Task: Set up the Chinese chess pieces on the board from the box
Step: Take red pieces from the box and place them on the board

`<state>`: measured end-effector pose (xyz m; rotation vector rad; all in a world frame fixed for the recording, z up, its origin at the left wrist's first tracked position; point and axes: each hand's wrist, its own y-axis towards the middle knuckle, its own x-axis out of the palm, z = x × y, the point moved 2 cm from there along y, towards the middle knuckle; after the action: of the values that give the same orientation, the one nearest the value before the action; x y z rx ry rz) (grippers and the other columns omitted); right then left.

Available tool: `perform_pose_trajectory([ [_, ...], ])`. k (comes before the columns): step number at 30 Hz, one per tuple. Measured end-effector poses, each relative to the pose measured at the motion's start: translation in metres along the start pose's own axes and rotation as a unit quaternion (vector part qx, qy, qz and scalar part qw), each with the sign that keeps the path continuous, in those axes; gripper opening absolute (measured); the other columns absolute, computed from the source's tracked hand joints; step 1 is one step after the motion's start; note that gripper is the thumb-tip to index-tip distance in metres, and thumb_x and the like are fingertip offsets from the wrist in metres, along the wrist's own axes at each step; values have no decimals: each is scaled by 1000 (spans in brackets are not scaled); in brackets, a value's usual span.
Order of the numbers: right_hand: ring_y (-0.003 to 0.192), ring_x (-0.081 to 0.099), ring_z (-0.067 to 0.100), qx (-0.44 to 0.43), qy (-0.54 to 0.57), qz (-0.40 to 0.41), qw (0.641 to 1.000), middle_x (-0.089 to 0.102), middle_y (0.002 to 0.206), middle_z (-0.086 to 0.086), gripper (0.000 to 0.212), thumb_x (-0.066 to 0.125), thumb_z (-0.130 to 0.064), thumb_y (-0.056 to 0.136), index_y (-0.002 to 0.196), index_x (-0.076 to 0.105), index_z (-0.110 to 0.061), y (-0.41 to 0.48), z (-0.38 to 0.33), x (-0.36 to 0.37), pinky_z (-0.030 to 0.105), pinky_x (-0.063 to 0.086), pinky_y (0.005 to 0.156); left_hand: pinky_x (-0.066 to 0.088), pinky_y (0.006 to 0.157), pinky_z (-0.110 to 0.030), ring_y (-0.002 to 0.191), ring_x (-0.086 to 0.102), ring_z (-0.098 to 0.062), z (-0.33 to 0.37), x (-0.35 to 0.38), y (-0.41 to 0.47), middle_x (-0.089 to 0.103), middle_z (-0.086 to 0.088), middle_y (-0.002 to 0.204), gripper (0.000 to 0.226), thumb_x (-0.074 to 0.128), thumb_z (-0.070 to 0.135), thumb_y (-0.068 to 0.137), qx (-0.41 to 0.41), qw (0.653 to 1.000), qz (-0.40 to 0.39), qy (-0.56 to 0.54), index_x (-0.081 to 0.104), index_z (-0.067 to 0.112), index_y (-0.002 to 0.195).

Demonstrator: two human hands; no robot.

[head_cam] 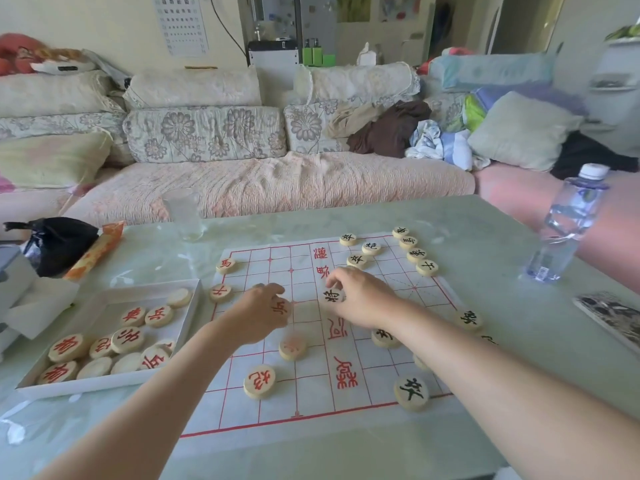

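Your right hand (362, 297) pinches a round pale wooden piece with a black character (331, 296) between thumb and fingertips, just over the middle of the white paper board with the red grid (311, 407). Your left hand (261, 311) curls round a matching piece with a red character (280, 308) over the board's left half. My read: both are being placed, black going right and red going left, so each hand works its own colour and the arms don't cross.

A row of black-marked pieces (412, 252) lines the far right edge, with more along the near right. Red is thin: two red-marked pieces (221, 292) at the far left edge, one near you, and a blurred piece (292, 347) just below your left hand that I can't read. The other reds lie in the shallow white cardboard box (104, 384) on the desk, left of the board, some face down. Roughly half done, red lagging.

Around that: pale green glass desk (381, 455). A clear plastic water bottle (568, 230) stands off the board's far right corner, and a wide right-arm swing could clip it. Black plastic bag (59, 240) and orange packet (97, 251) sit behind the box, a clear tumbler (181, 213) beyond the board. Nothing blocks the box-to-board path.
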<state>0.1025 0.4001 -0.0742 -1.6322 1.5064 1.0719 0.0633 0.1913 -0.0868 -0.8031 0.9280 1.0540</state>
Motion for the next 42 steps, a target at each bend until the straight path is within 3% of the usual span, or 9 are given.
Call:
perform_pose_trajectory([
  [5,105,56,12,81,6,64,995,57,114,-15,27,63,-47,87,109,57,-31,-17,53,-36,28,40,79,47,59,-20,89,58,-16,27,1,6,56,1,114,52,76,27,78,16,996,48,-69,55,25,125],
  [15,100,59,16,215,-17,130,968,62,113,-11,26,71,-50,79,96,58,-34,-44,155,-67,28,43,77,57,67,-28,92,57,-17,108,32,32,50,0,116,51,76,16,77,62,986,63,-145,55,23,123],
  [18,101,60,16,218,-22,126,967,61,113,-10,25,70,-49,81,97,57,-35,-45,163,-65,27,41,75,58,72,-32,95,57,-17,122,42,36,52,2,114,51,77,18,77,65,985,54,-148,52,24,122],
  [24,104,61,19,211,-47,125,968,59,118,-5,23,68,-41,85,106,64,-32,-38,169,-58,30,45,81,44,56,-18,93,58,-14,129,51,36,55,2,114,49,79,21,76,67,986,39,-147,55,30,117],
  [29,100,61,24,185,-104,123,969,54,118,-1,21,65,-40,86,105,66,-34,-30,150,-59,33,43,84,58,68,-29,89,62,-9,125,49,32,61,7,108,50,81,14,74,64,982,22,-179,57,29,115],
  [32,100,60,16,124,18,107,986,59,111,-9,14,60,-36,91,103,68,-33,-27,119,-54,26,43,78,59,74,-34,88,63,-10,125,47,28,61,7,108,51,81,11,73,65,976,24,-206,58,26,115],
  [36,70,63,12,97,241,23,965,69,102,-5,20,60,-33,96,115,65,-26,-23,73,-34,28,50,70,59,67,-37,84,67,-15,123,42,19,62,9,106,52,81,6,71,73,963,31,-256,58,28,112],
  [39,62,66,14,99,297,25,950,71,100,3,22,64,-26,95,116,62,-22,-20,57,-26,30,53,73,58,72,-39,83,69,-14,115,36,12,65,6,104,58,82,6,70,63,952,34,-298,55,29,115],
  [42,61,64,12,99,331,40,938,71,104,9,22,68,-21,93,114,61,-18,-19,45,-23,17,50,57,55,64,-30,79,67,-13,98,29,3,71,4,97,47,84,17,71,27,932,42,-360,60,25,111],
])
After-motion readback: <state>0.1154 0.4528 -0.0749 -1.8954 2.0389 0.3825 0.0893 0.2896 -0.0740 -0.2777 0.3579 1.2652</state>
